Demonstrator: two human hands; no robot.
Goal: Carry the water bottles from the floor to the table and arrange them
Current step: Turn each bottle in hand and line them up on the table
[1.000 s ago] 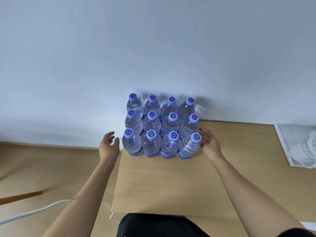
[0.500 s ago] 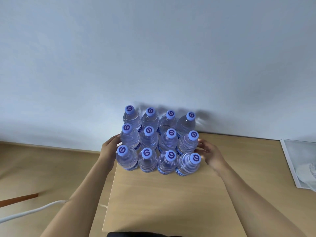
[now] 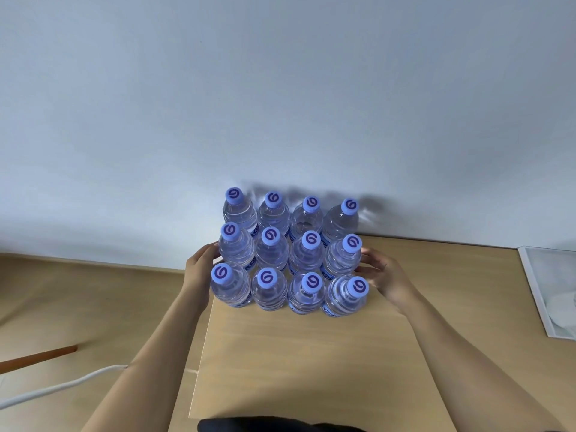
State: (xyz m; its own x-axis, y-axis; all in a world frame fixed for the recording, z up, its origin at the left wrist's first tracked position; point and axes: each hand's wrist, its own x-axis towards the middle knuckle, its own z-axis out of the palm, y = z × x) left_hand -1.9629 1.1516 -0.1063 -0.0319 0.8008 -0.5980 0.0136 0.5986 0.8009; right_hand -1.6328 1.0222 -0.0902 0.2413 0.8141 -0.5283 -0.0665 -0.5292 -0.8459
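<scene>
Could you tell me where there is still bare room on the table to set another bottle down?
The table is bare in front of the bottles, toward its near edge, and to their right, up to the white tray. Toward the wall it is crowded: twelve bottles packed close, a hand on each side.

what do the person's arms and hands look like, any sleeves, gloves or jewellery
Both forearms are bare right down to the frame's lower edge, so no sleeves show. The left hand and the right hand wear no gloves, and no rings, watch or bracelets are visible. A dark garment shows at the bottom edge.
</scene>
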